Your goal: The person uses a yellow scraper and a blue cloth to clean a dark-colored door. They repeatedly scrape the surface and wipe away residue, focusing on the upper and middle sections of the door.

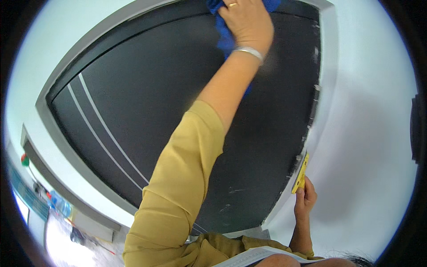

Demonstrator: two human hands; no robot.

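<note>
My left hand, with a ring on a finger and a silver-coloured bracelet on the wrist, is closed on a blue cloth against the dark door panel, near the top of the view. The cloth hangs partly behind the wrist and forearm. At the lower right my right hand grips a flat yellow tool, which looks like a scraper. Its thin edge lies along the border between the dark panel and the pale frame. Whitish marks run along that border and a few sit low on the panel.
A grey frame surrounds the panel, with white wall at the right. A dark object stands at the far right rim. At the lower left are a clear blue plastic bottle and pale floor.
</note>
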